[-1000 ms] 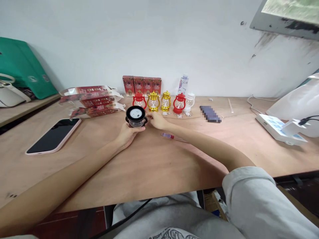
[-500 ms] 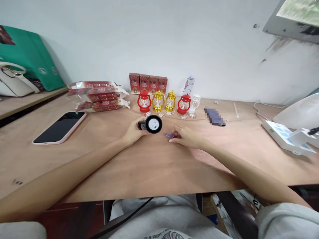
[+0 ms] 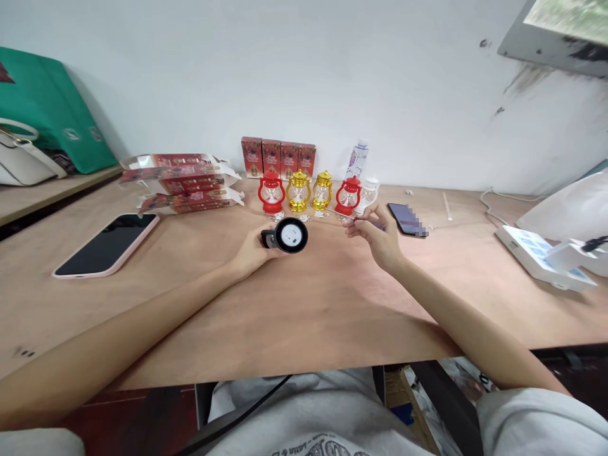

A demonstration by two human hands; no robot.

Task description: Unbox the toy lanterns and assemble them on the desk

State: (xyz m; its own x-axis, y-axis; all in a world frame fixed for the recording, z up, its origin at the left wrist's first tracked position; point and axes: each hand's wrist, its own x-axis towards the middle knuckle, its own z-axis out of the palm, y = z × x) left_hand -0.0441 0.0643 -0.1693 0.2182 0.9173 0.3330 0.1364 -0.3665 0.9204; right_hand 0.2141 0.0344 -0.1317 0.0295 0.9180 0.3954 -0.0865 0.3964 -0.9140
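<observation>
My left hand [image 3: 254, 251] is closed around a small black lantern [image 3: 291, 235], tipped so that its round base with a white disc faces me. In my right hand [image 3: 380, 237] is a screwdriver [image 3: 340, 214], its thin shaft pointing left and its handle mostly hidden by the fingers. Just beyond the hands stand a red lantern [image 3: 272, 194], two gold lanterns [image 3: 298, 192], another red lantern [image 3: 348, 197] and a white lantern [image 3: 367, 195]. Small printed tags [image 3: 319, 215] lie in front of them.
Red boxes [image 3: 280, 158] stand against the wall, with opened cartons [image 3: 183, 183] stacked to their left. A clear bottle [image 3: 357, 158] is behind the lanterns. One phone [image 3: 107, 247] lies at left, another phone [image 3: 406, 220] at right. A white power strip [image 3: 541, 256] sits far right.
My right hand has risen and moved right and away from me, turning the screwdriver so its shaft shows. My left hand and the black lantern have hardly moved.
</observation>
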